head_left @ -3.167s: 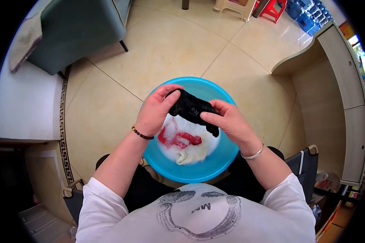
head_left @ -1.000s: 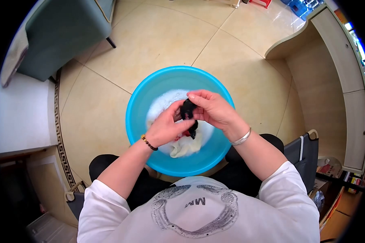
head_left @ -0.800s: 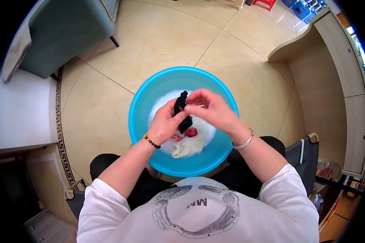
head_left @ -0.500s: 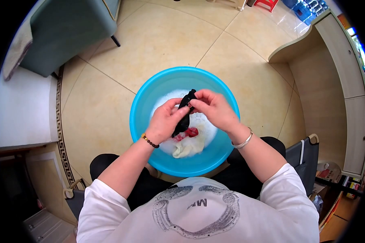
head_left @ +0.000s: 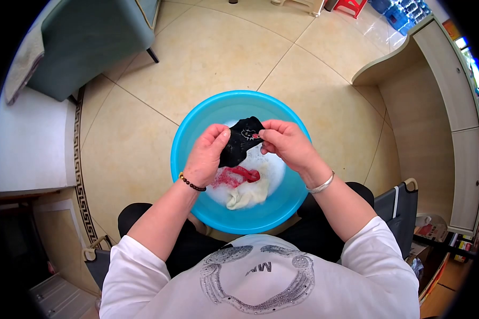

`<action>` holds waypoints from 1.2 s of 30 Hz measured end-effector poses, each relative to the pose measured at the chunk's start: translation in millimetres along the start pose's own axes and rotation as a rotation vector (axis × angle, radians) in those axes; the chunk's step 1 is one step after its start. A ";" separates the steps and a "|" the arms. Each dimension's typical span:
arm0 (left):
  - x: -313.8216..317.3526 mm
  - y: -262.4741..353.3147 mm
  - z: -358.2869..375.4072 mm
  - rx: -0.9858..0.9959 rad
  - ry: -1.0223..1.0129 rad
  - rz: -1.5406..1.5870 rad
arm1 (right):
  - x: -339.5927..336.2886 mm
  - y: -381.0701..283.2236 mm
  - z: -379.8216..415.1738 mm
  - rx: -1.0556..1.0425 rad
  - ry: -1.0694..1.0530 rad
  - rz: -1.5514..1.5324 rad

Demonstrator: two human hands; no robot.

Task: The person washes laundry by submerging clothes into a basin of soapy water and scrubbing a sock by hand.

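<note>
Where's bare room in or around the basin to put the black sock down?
Free: soapy water along the far wall of the blue basin, beyond both hands; and bare floor tiles between basin and teal chair. Crowded: the near half, where the red garment and cream garment lie under the left hand, right hand and black sock.
</note>
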State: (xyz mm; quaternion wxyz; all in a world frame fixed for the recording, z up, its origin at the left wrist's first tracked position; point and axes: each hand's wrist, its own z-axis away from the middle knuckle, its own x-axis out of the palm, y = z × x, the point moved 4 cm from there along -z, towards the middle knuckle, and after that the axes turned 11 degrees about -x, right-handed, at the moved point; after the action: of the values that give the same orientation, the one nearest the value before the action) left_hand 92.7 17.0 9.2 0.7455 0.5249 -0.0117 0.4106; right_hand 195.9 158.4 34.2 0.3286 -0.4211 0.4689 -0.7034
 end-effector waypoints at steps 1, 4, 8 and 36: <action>1.6 0.6 1.9 -0.025 -0.002 0.006 | 1.9 -4.1 1.6 0.002 -0.001 -0.001; 2.0 0.7 2.5 -0.064 -0.015 0.016 | 9.3 -11.8 7.4 -0.036 -0.167 0.199; 3.6 0.7 3.0 -0.106 -0.021 0.024 | 7.6 -7.1 5.2 -0.295 -0.269 0.612; 10.5 7.6 6.5 -0.151 -0.157 0.003 | -5.4 -10.4 -2.2 0.030 -0.021 0.186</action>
State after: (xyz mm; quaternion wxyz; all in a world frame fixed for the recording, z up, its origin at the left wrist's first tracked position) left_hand 97.6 19.0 22.7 0.7790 0.4979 -0.1018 0.3673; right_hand 195.6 167.4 41.9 0.4035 -0.3779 0.4923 -0.6723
